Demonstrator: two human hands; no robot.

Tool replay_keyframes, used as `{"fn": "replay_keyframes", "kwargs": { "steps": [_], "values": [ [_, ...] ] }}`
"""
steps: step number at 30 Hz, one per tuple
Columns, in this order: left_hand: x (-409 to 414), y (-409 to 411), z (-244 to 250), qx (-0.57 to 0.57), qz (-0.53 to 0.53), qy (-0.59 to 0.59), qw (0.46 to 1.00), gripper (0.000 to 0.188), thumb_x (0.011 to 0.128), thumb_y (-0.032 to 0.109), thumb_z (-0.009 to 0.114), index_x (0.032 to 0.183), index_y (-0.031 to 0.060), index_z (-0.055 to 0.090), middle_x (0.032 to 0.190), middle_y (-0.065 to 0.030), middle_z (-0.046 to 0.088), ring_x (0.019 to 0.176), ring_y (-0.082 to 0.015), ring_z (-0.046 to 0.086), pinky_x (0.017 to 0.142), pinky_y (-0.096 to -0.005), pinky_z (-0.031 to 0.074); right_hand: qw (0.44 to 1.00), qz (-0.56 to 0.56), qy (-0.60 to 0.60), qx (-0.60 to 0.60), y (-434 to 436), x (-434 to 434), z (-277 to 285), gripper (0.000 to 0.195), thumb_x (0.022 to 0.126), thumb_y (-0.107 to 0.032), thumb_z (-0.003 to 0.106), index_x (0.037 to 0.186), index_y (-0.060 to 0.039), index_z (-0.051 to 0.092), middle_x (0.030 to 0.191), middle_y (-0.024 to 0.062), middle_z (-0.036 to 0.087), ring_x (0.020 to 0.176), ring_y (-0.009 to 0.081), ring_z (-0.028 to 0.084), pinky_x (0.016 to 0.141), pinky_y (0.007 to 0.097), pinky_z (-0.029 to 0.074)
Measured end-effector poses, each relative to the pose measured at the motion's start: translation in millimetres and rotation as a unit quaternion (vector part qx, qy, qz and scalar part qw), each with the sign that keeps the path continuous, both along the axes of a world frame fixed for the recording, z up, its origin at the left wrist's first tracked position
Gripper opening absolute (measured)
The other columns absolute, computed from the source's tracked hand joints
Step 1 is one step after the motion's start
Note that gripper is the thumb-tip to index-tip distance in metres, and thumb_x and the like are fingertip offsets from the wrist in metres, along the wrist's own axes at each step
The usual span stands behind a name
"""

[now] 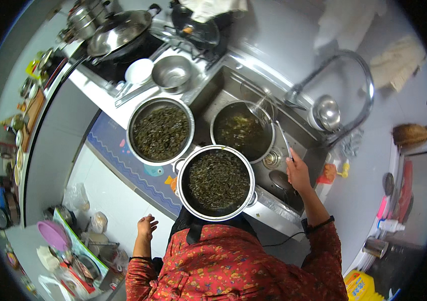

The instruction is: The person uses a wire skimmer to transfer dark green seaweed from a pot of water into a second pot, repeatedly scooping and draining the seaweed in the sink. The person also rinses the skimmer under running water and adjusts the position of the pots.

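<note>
My right hand (297, 171) grips the handle of a wire strainer (261, 109), whose mesh is over the far right part of a metal basin (244, 129) in the sink. That basin holds dark, murky liquid with greenish bits. Nearest my body is a steel pot (216, 184) filled with dark green, chopped-looking matter. Another steel bowl (161, 129), left of the sink, contains similar dark green matter. Away from the vessels, my left hand (147, 225) hangs over the floor at the lower left, empty, fingers loosely curled.
A curved faucet (364, 71) arches over the sink's right side (300, 143). A steel saucepan (172, 71) and white bowl (139, 71) stand on the counter. Beyond them a lidded wok (119, 34) is on the stove. At lower left are a purple basin (53, 235) and plastic bags.
</note>
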State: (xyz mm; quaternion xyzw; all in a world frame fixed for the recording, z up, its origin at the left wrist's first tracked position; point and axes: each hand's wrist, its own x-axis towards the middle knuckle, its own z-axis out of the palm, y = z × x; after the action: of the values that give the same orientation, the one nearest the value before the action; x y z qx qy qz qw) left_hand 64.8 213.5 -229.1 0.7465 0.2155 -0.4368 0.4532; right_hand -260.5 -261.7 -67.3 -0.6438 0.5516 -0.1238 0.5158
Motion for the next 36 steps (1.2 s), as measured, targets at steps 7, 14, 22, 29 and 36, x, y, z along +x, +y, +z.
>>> {"fn": "replay_keyframes", "kwargs": {
  "steps": [7,14,22,29,36],
  "values": [
    [16.7,-33.1,13.4,0.033,-0.051,-0.009,0.998,0.036,0.093,0.034,0.055,0.106,0.0006,0.051,0.103,-0.0116,0.062,0.088,-0.0273,0.065,0.073,-0.0398,0.049,0.940,0.102,0.208,-0.251,-6.9,-21.9,-45.7,0.044,0.092,-0.029,0.052,0.134,-0.0179,0.046,0.075,0.0235,0.061,0.068,0.0420,0.059,0.062,0.0491,0.045],
    [25.9,-51.1,30.2,0.019,-0.096,-0.031,0.995,0.034,0.092,0.035,0.056,0.102,0.0028,0.054,0.101,-0.0110,0.063,0.088,-0.0260,0.065,0.071,-0.0369,0.048,0.904,0.149,0.267,-0.297,-27.2,-11.4,-38.9,0.046,0.091,-0.029,0.054,0.135,-0.0176,0.045,0.066,0.0199,0.061,0.059,0.0405,0.058,0.056,0.0485,0.045],
    [12.0,-33.3,21.2,0.029,-0.080,-0.003,0.996,0.034,0.092,0.036,0.054,0.104,0.0039,0.055,0.103,-0.0106,0.062,0.089,-0.0276,0.063,0.071,-0.0371,0.046,0.937,0.131,0.166,-0.277,-7.4,-21.2,-27.0,0.044,0.091,-0.026,0.055,0.132,-0.0158,0.049,0.065,0.0202,0.058,0.059,0.0391,0.058,0.054,0.0466,0.044],
    [2.2,-33.3,20.9,0.025,-0.072,0.001,0.997,0.031,0.092,0.034,0.056,0.100,0.0046,0.054,0.099,-0.0096,0.062,0.085,-0.0265,0.065,0.070,-0.0384,0.048,0.907,0.168,0.224,-0.313,6.9,-30.6,-42.1,0.046,0.089,-0.026,0.057,0.133,-0.0153,0.049,0.061,0.0172,0.058,0.055,0.0356,0.058,0.052,0.0443,0.044],
    [4.8,-36.7,20.5,0.022,-0.095,-0.004,0.995,0.033,0.092,0.036,0.055,0.103,0.0058,0.055,0.099,-0.0084,0.062,0.087,-0.0258,0.064,0.070,-0.0353,0.046,0.882,0.166,0.291,-0.331,-18.4,-20.9,-66.9,0.046,0.091,-0.026,0.054,0.135,-0.0163,0.046,0.066,0.0156,0.061,0.056,0.0347,0.060,0.052,0.0444,0.047]
  ]
}}
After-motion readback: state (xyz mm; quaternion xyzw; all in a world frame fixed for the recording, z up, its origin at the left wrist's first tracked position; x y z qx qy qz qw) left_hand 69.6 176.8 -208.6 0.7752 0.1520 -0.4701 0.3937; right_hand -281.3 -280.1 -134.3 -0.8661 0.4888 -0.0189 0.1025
